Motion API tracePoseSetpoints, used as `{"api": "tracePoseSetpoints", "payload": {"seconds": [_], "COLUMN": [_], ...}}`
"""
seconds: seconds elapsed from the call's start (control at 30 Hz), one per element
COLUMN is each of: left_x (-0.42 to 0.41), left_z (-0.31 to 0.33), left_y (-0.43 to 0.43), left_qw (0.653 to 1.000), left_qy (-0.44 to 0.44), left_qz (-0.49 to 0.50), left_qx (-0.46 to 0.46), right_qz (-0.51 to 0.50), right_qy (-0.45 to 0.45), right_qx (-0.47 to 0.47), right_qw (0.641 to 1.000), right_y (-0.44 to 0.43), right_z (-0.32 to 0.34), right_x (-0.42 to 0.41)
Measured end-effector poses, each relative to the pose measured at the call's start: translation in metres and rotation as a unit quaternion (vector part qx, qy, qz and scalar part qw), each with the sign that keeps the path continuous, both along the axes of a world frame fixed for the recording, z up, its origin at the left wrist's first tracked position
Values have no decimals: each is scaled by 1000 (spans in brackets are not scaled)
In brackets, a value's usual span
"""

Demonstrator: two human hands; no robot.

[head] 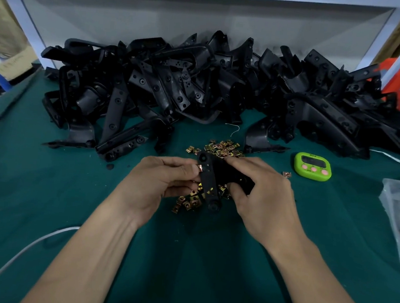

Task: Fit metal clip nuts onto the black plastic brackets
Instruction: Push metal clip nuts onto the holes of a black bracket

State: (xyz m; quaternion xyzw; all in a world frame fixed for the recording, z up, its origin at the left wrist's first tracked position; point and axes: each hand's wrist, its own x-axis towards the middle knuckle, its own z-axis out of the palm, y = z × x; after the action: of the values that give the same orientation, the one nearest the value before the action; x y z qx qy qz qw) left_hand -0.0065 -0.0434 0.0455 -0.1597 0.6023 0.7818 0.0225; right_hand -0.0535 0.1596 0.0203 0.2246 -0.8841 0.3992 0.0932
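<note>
at frame centre, right hand grips a bracket above loose nuts; left hand pinches a clip nut onto its edge. next: likely push it fully home.

A dark green mat spreads near and wide; far behind stands a grey back panel framed by white posts
</note>
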Motion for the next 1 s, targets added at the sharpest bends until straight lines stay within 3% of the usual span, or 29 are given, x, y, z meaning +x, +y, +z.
{"api": "tracePoseSetpoints", "payload": {"seconds": [0.57, 1.0], "left_x": [1, 1], "left_z": [0, -4], "left_y": [7, 33], "left_qw": [997, 992], "left_qy": [-70, -83], "left_qz": [-10, 80], "left_qx": [-32, 47], "right_qz": [-5, -29], "right_qy": [37, 80], "right_qx": [64, 67], "right_qw": [997, 994], "right_y": [-2, -6], "right_z": [2, -6], "right_x": [7, 10]}}
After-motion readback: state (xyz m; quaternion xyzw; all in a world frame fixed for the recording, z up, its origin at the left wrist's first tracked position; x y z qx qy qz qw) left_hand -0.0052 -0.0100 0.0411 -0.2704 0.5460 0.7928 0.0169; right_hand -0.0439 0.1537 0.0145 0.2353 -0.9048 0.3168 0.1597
